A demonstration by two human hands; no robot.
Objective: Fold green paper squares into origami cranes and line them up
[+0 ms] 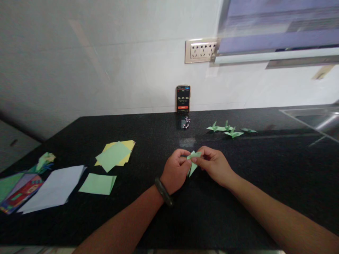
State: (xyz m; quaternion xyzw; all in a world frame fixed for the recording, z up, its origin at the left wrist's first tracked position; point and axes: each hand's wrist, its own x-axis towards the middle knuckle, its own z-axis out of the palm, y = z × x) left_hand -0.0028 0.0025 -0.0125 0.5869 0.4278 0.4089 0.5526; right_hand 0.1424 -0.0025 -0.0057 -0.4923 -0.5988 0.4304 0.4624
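Between both hands is a small piece of light green folded paper (194,168), held just above the black counter. My left hand (177,169), with a dark bangle at the wrist, pinches its left side. On the other side, my right hand (215,165) grips the upper right part between thumb and fingers. The paper's lower end points down and its folds show only in part, since fingers cover some of it. Behind my right hand stand several folded green paper cranes (233,134).
Left on the black counter (148,218) lie green and yellow sheets (113,155), a folded green sheet (97,184), white paper (57,187) and a colourful packet (22,194). A phone (183,99) showing a timer leans on the wall behind a beaded item (186,122). A sink (315,120) is right.
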